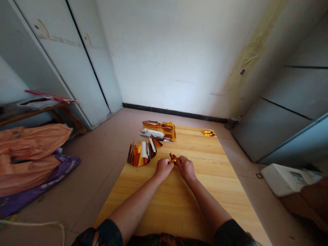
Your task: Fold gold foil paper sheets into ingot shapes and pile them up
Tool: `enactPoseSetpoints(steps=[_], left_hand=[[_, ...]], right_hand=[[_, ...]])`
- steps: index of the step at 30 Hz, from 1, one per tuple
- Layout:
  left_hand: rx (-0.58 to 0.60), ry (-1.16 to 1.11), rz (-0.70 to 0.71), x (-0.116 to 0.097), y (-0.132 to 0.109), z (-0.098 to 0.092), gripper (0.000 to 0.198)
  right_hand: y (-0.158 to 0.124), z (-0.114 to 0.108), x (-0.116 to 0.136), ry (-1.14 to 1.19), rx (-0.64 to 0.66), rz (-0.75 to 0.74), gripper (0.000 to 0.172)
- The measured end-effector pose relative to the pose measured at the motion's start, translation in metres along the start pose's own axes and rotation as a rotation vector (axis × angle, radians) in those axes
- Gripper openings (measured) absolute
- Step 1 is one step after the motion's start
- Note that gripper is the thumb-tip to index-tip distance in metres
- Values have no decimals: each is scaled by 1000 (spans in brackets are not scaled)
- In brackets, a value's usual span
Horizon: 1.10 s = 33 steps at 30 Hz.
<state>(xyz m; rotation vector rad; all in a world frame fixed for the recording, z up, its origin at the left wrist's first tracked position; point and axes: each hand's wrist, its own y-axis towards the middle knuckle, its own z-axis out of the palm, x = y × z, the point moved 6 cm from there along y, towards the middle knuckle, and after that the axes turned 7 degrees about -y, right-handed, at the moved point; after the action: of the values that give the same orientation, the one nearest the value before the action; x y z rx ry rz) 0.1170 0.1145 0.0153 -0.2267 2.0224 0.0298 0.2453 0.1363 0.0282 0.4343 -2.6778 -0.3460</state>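
Observation:
Between my two hands, just above the wooden table [174, 198], is a small folded piece of shiny gold foil paper [173, 157]. My left hand [164, 168] pinches its near left side with curled fingers. My right hand [185, 166] grips its right side, the knuckles facing up. The fingertips partly cover the piece, so its full shape is hidden. Left of my hands lies a fanned bundle of gold foil sheets [138, 154] with white backing. Behind it sits a second stack of gold and white sheets [169, 128].
A folded gold foil piece [209, 133] lies at the table's far right corner. Orange and purple bags [33, 143] are heaped at the left, by a wooden bench [58, 106]. A white box-shaped appliance [279, 179] stands to the right. Behind the table is a white wall [169, 61].

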Motion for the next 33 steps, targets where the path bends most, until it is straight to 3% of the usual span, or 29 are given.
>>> enactPoseSetpoints(steps=[17, 27, 33], left_hand=[[32, -50, -96, 7, 3, -1, 23], [56, -60, -87, 24, 11, 11, 25], [60, -137, -123, 23, 11, 12, 26]], right_hand=[[-9, -23, 6, -307, -145, -232, 22], [-9, -26, 1, -314, -173, -233, 19], [-10, -28, 1, -306, -178, -204, 17]])
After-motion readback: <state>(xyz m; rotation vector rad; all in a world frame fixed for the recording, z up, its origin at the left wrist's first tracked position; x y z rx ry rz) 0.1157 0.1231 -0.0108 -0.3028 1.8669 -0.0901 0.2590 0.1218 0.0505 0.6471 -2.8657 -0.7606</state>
